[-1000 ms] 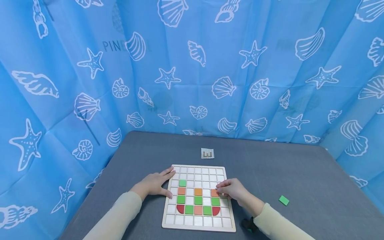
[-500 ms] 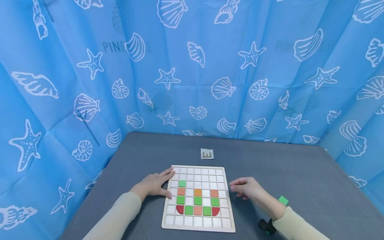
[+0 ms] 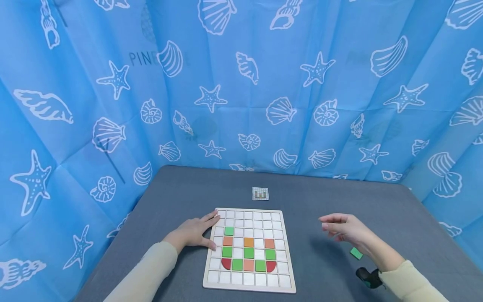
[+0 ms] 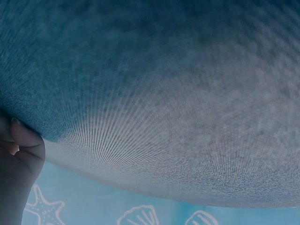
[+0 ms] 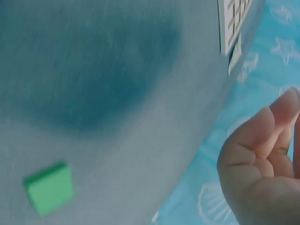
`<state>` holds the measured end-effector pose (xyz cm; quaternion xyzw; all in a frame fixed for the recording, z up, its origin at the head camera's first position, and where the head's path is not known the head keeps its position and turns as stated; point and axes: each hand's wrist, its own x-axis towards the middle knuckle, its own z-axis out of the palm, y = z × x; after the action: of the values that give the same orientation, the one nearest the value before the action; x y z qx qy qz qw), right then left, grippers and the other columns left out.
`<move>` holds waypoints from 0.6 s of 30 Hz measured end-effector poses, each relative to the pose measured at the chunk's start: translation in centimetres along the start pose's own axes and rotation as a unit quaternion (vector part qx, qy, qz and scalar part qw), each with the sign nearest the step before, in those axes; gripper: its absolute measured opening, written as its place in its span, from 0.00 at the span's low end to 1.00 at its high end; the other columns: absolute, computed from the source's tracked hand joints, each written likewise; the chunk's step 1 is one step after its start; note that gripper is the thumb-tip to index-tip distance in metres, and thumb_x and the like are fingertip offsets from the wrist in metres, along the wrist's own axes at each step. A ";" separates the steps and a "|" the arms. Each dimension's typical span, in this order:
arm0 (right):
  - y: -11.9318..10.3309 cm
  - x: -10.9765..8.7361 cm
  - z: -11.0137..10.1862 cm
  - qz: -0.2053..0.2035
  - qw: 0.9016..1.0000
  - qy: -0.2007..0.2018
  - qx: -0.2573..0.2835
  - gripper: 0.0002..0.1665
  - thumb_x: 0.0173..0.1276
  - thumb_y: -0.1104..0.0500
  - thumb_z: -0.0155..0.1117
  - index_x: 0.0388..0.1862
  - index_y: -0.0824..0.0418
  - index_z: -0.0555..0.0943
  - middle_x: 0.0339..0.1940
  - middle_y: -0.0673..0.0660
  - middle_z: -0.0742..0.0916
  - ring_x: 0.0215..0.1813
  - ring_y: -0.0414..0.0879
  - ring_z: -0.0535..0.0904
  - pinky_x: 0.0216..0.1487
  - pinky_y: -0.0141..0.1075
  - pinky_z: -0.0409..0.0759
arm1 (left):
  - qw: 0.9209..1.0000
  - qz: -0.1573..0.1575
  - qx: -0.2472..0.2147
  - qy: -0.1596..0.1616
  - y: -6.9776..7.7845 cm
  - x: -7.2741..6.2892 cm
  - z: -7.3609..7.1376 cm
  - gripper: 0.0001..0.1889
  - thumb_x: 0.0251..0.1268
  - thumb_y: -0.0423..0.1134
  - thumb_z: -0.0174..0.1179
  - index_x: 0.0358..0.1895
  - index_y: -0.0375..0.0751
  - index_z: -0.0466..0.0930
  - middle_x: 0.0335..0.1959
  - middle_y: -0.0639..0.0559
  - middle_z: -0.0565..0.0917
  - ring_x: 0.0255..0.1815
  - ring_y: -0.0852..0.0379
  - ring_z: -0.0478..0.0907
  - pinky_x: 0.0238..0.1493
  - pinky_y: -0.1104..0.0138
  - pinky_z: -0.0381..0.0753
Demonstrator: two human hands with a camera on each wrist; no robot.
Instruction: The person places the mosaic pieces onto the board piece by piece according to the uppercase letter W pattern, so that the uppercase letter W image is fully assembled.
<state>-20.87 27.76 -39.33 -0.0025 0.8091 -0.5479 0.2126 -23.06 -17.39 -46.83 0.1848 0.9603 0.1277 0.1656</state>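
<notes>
A white grid board (image 3: 249, 287) with a pale wooden rim lies on the table. Green, orange and red tiles fill several of its cells; one orange tile (image 3: 269, 243) is at the right, and a lone green tile (image 3: 229, 231) tops the left column. My left hand (image 3: 193, 231) rests on the board's left edge, fingers spread. Off to the right of the board, my right hand (image 3: 349, 228) hovers above the table, fingers loosely bent and holding nothing. Below it lies a loose green tile (image 3: 356, 253), also plain in the right wrist view as a green block (image 5: 49, 189).
Behind the board lies a small printed card (image 3: 260, 193) with a grid pattern. The grey table (image 3: 203, 184) meets a blue curtain (image 3: 241, 84) with white shells and starfish. A black wrist camera (image 3: 368, 277) sits under the right wrist.
My right hand has left the orange tile at the board's right side and moved rightward over the table, towards the loose green tile. The left hand stays put.
</notes>
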 end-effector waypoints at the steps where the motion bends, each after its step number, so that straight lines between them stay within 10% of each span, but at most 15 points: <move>1: 0.2 -0.1 -0.5 0.000 1.000 -0.005 0.004 0.19 0.71 0.56 0.62 0.55 0.67 0.80 0.38 0.53 0.84 0.40 0.50 0.78 0.40 0.43 0.77 | 1.000 0.000 -0.001 0.000 0.0 0.0 0.0 0.51 0.49 0.67 0.66 0.77 0.55 0.55 0.78 0.59 0.52 0.69 0.40 0.64 0.62 0.47 0.66; 18: 4.3 -0.6 -6.8 -0.008 0.995 -0.055 -0.088 0.29 0.76 0.56 0.55 0.65 0.76 0.69 0.61 0.74 0.75 0.55 0.53 0.76 0.50 0.55 0.76 | 1.000 -0.006 -0.002 0.000 0.2 -0.2 0.0 0.51 0.49 0.67 0.67 0.77 0.55 0.56 0.78 0.59 0.52 0.69 0.40 0.64 0.62 0.47 0.66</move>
<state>-21.70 35.67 -40.83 -0.0577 0.8415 -0.4749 0.2512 -22.88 -17.29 -46.71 0.1783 0.9612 0.1289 0.1665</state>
